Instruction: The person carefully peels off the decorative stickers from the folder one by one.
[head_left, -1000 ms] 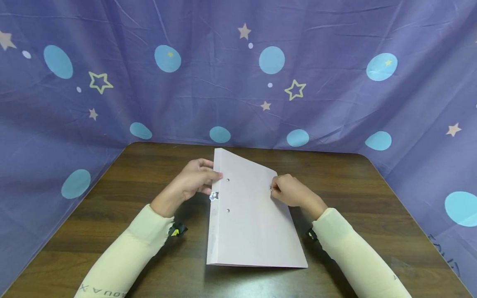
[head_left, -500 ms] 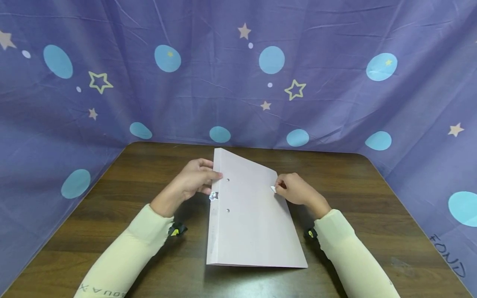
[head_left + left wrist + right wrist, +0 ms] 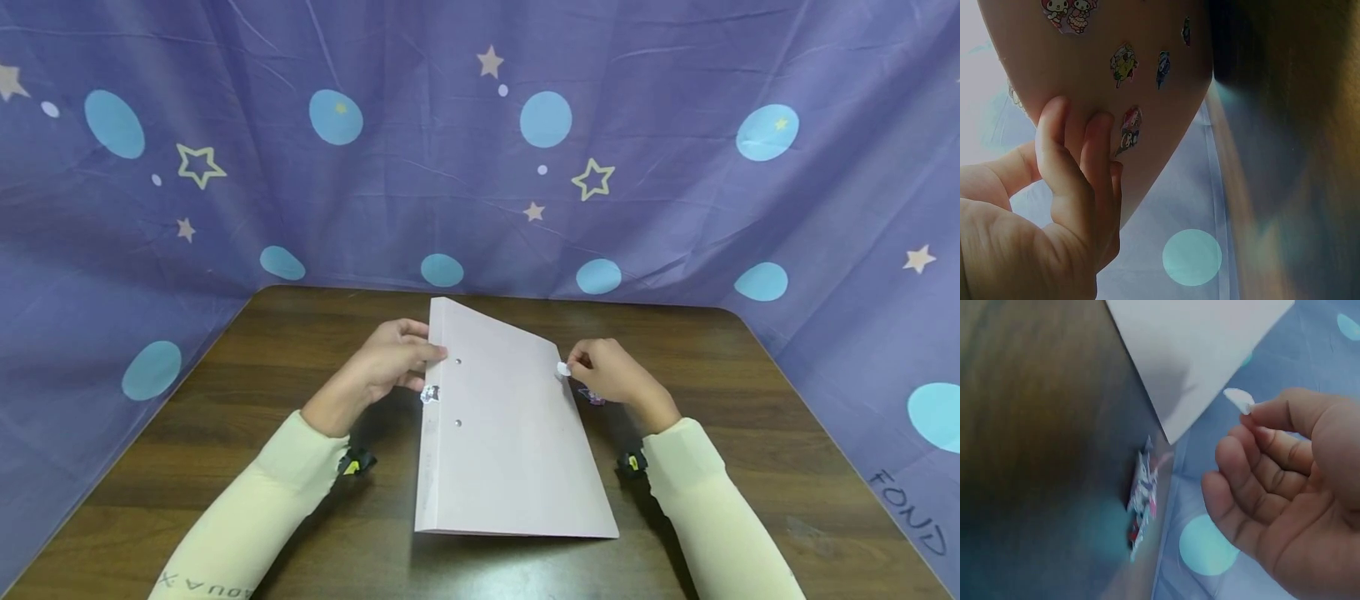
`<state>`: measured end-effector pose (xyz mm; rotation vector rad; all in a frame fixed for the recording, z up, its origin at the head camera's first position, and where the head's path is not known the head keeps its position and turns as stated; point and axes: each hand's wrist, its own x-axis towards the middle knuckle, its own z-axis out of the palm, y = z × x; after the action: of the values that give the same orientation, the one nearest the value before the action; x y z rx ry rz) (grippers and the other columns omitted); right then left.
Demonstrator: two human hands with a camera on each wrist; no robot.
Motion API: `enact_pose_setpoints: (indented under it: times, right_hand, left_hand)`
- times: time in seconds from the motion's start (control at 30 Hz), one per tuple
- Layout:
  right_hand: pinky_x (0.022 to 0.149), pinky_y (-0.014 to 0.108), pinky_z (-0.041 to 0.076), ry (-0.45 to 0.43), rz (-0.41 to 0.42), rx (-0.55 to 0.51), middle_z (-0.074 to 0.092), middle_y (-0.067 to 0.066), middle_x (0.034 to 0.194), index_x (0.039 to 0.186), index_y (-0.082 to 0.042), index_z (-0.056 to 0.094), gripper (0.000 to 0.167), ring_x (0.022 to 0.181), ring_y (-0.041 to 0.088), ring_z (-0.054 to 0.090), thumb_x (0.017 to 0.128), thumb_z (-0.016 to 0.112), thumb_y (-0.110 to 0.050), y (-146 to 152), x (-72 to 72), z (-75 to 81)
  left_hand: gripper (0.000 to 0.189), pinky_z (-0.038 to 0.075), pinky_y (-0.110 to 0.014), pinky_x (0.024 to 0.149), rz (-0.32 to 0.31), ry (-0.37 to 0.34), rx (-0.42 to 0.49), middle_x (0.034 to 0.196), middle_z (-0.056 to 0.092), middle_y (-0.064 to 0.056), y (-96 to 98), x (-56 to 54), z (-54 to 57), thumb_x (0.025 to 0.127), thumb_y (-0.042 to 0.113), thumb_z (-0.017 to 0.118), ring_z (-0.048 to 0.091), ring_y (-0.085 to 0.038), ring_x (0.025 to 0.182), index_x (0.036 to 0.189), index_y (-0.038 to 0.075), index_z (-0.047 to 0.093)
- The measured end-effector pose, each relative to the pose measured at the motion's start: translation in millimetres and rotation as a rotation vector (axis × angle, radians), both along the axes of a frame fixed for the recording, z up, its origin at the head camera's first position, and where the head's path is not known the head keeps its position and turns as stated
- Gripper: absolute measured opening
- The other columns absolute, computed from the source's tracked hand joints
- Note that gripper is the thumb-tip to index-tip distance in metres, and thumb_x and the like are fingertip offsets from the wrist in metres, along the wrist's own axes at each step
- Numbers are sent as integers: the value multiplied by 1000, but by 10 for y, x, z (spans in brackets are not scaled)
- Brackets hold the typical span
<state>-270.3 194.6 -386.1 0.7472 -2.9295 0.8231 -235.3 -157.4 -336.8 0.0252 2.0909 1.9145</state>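
Observation:
A pale ring binder (image 3: 510, 442) with two rivets stands tilted on the table in the head view. My left hand (image 3: 386, 358) grips its spine side, thumb in front and fingers behind. Just below that thumb, a small cartoon sticker (image 3: 431, 394) sits on the spine. Several more stickers (image 3: 1124, 64) dot the binder's other face in the left wrist view. My right hand (image 3: 611, 371) pinches a small white sticker (image 3: 1240, 400) between thumb and forefinger, its plain side showing, beside the binder's right edge. The other right fingers curl loosely.
Loose colourful stickers (image 3: 1143, 490) lie on the wooden table (image 3: 750, 417) under my right hand, partly hidden by it in the head view. Behind the table hangs a purple curtain (image 3: 450, 200) with stars and blue dots.
My right hand has drawn away from the binder's face, moving right and slightly up with the white sticker pinched. Loose stickers beneath it now show. The left hand and binder stay put.

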Motion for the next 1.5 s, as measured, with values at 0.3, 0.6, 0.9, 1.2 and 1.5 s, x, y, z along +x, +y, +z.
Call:
enact_pose_setpoints:
  times: [0.3,0.6,0.9,1.2,1.5]
  right_hand:
    - [53,27,39,61,-70,90,54,1,69,86,-1,66,14,60,13,46,96,58,-7,165,-27,59]
    - [63,37,52,57,-75,160,64,3,75,82,-3,69,14,68,18,56,94,62,-6,245,-58,41]
    - [61,35,51,43,-86,142,64,2,75,85,-4,71,14,67,16,56,95,63,-10,245,-33,60]
    - [68,33,56,-11,36,30,71,0,85,104,-2,71,19,73,12,63,99,68,-20,-52,133,208]
    - [97,46,56,-63,164,-36,71,11,121,130,0,65,57,111,27,67,92,77,-41,-382,301,253]
  left_hand:
    - [59,57,-23,50,0,4,2,105,65,-12,-16,-8,-16,91,2,71,70,-17,76,138,-9,38]
    - [58,56,-22,49,-3,3,9,102,66,-11,-9,-7,-14,91,2,71,69,-17,75,138,-9,38]
    - [59,57,-23,49,-13,-1,21,96,67,-9,-1,-12,-19,91,2,71,69,-17,74,137,-9,38]
    - [57,56,-23,49,7,-3,25,102,67,-11,23,-22,-14,91,2,71,70,-18,74,137,-7,39]
    - [53,57,-24,51,34,-16,29,98,67,-14,46,-8,26,97,11,65,69,-19,73,141,-5,39]
